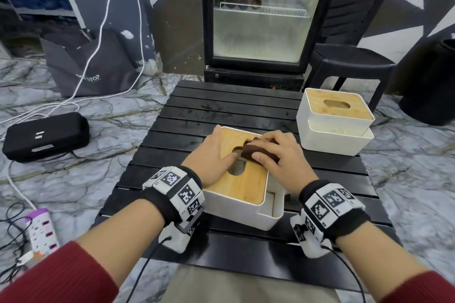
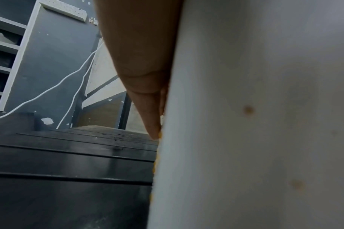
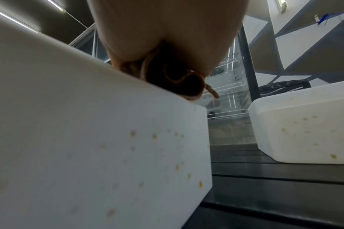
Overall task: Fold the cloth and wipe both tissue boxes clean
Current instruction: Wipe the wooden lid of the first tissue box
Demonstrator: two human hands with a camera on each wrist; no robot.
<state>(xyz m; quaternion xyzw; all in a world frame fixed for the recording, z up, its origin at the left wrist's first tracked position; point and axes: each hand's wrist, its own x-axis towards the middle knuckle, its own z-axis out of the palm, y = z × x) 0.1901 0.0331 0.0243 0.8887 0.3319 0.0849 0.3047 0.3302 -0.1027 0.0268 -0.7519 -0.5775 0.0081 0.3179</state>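
A white tissue box with a bamboo lid point(image 1: 243, 187) sits in the middle of the black slatted table point(image 1: 221, 106). My left hand point(image 1: 216, 152) lies flat on the lid's left side, fingers straight. My right hand point(image 1: 275, 155) grips a folded dark brown cloth point(image 1: 248, 151) and presses it on the lid beside the oval slot. The right wrist view shows the cloth point(image 3: 179, 80) bunched under my palm above the box's spotted white wall point(image 3: 108, 139). A second white tissue box point(image 1: 334, 120) with a bamboo lid stands at the table's back right, its side point(image 3: 304, 131) speckled with yellow spots.
A glass-door fridge point(image 1: 261, 15) stands behind the table, a black chair point(image 1: 352, 61) to its right. On the marble floor at left lie a black case point(image 1: 46, 136), a grey bag point(image 1: 91, 64), white cables and a power strip point(image 1: 43, 231).
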